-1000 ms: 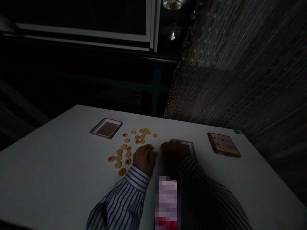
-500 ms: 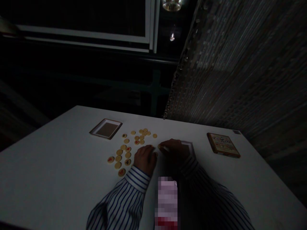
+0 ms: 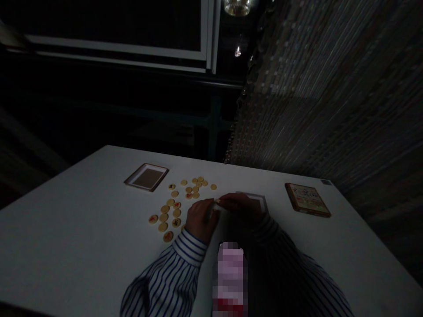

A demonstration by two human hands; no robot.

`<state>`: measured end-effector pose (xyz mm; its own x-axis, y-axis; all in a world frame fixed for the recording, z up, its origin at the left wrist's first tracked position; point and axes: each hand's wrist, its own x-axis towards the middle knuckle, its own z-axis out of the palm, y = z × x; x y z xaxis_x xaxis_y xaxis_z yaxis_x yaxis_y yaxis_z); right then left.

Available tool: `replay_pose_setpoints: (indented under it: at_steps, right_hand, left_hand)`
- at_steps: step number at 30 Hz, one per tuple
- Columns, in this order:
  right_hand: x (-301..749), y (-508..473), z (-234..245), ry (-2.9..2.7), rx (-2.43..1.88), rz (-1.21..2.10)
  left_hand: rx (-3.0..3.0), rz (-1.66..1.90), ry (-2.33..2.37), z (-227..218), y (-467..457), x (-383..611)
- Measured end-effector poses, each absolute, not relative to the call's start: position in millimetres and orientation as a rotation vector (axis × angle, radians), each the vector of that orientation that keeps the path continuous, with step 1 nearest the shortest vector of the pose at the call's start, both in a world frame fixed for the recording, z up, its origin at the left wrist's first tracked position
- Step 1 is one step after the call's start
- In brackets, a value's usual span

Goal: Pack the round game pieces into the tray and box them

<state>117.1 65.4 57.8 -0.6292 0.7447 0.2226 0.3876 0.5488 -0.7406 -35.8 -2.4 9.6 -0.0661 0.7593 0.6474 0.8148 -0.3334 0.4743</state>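
Observation:
Several round tan game discs [image 3: 175,207], some with red or dark marks, lie scattered on a white table [image 3: 82,246]. My left hand [image 3: 198,220] rests at the right edge of the discs with its fingers curled. My right hand [image 3: 239,206] is just beside it, fingertips pinched near a pale disc [image 3: 216,201] between the two hands. Both wrists wear striped shirt sleeves. The light is dim, so I cannot see clearly what either hand grips. A white-rimmed tray [image 3: 261,200] lies partly hidden under my right hand.
A shallow box tray with a brown inside [image 3: 146,177] sits at the back left of the discs. A printed box lid [image 3: 307,199] lies to the right. A beaded curtain [image 3: 330,88] hangs behind the table's right side. Dark window frames fill the back.
My hands have drawn together; the right hand's fingertips now meet the left hand's at a pale disc. The scattered discs have stayed in place.

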Motion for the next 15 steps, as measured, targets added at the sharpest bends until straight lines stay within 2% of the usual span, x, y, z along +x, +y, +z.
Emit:
replay_pose_setpoints:
  at_steps: [7,15]
  right_hand:
    - [117.8,64.8,58.9,-2.184,-0.851,1.101]
    - [118.0,64.8,58.9,-2.114,-0.787,1.234]
  left_hand:
    - [-2.115,-1.521,-1.702,11.1,-3.4,-36.1]
    - [-2.03,-1.756,-2.001,14.6,-6.1,-33.0]
